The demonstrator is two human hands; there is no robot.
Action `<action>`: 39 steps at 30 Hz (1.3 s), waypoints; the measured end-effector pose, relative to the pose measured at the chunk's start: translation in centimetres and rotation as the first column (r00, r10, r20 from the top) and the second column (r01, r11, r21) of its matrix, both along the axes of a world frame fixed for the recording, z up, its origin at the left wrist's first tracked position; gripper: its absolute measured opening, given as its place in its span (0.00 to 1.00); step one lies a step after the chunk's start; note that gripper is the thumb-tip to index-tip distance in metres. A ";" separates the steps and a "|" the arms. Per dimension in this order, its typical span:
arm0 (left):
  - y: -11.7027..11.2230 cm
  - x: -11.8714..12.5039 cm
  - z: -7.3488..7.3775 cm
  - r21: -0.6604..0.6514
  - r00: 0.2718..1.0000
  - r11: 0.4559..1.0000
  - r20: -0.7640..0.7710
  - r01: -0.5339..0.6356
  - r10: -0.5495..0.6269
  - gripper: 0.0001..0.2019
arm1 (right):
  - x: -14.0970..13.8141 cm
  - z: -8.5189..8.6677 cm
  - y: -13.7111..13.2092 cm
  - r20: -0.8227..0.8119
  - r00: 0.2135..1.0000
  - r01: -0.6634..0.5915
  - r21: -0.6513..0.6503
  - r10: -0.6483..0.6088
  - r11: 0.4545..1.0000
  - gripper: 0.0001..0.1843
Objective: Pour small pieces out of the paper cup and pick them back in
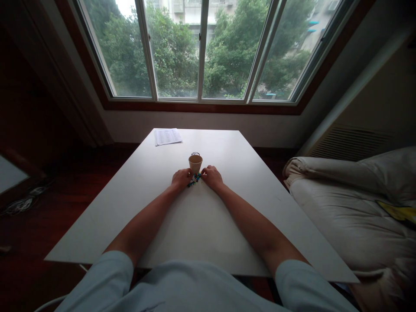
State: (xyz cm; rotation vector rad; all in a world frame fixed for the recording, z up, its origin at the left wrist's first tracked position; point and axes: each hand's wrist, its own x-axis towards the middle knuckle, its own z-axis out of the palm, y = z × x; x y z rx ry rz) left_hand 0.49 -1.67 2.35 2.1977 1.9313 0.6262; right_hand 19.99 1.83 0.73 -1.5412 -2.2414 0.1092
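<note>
A brown paper cup (195,164) stands upright on the white table, its mouth facing up toward me. In front of it lies a small heap of tiny coloured pieces (196,178), mostly blue and green; they are too small to name. My left hand (182,178) rests at the heap's left side, with its fingers curled and closed near the cup's base. On the other side, my right hand (212,176) has its thumb and fingertips pinched together at the heap's edge. Whatever either hand grips is too small to make out.
The white table (201,225) stretches out toward the window. Printed paper sheets (167,136) lie at its far left corner. Just behind the cup is a thin dark loop (195,153). A covered sofa (344,208) stands to the right, and cables (22,203) lie on the floor at left.
</note>
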 end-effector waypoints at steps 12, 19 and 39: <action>-0.2 0.2 0.2 -0.022 1.000 1.000 0.000 -0.008 0.008 0.11 | -0.1 0.6 -0.5 0.055 0.998 0.000 -0.004 0.001 1.000 0.11; -0.3 0.1 0.3 -0.005 1.000 1.000 0.011 -0.005 0.005 0.10 | 0.1 1.0 -0.5 0.088 0.994 -0.070 0.047 0.065 0.996 0.12; -0.6 -0.1 0.6 -0.004 1.000 1.000 0.022 -0.019 0.019 0.10 | 1.3 0.4 0.6 -0.023 0.994 -0.107 0.008 0.108 0.994 0.08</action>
